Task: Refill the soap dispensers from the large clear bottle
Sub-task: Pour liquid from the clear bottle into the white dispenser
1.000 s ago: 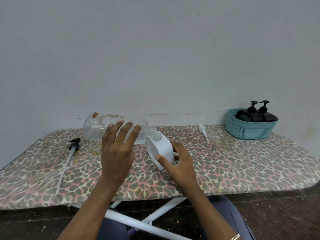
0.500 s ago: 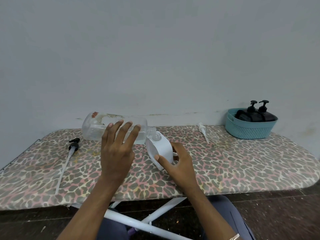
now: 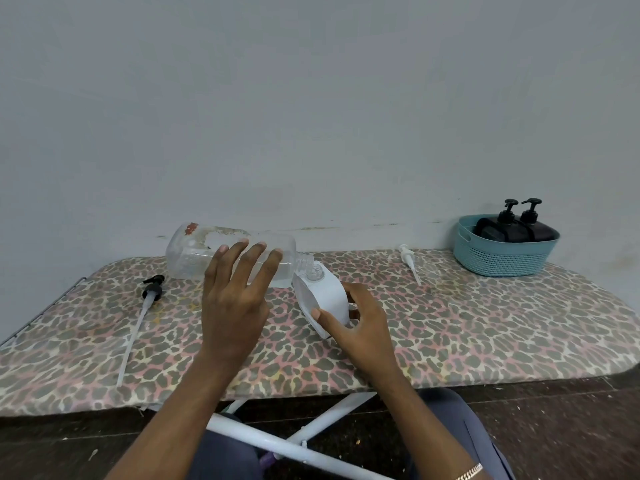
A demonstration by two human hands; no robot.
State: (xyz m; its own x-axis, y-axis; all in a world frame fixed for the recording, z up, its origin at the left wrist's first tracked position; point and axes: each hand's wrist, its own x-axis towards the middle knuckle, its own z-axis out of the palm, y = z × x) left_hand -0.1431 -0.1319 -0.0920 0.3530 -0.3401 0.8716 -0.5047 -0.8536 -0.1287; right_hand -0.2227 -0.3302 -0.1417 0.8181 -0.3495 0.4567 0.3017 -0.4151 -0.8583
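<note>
A spotty board (image 3: 485, 341) stands by a grey wall. The left hand (image 3: 235, 299) wraps round the large clear bottle (image 3: 194, 258), tipped on its side. Its neck is right at the open top of the white dispenser (image 3: 325, 296), gripped by the right hand (image 3: 360, 323).

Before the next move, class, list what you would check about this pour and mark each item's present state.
1. Large clear bottle neck meets the white dispenser opening: ok.
2. Left hand holds the bottle: ok.
3. Right hand grips the dispenser: ok.
4. Dispenser upright: not ok, it is tilted.
5. Dispenser fill level: cannot tell, its walls are opaque.
</note>
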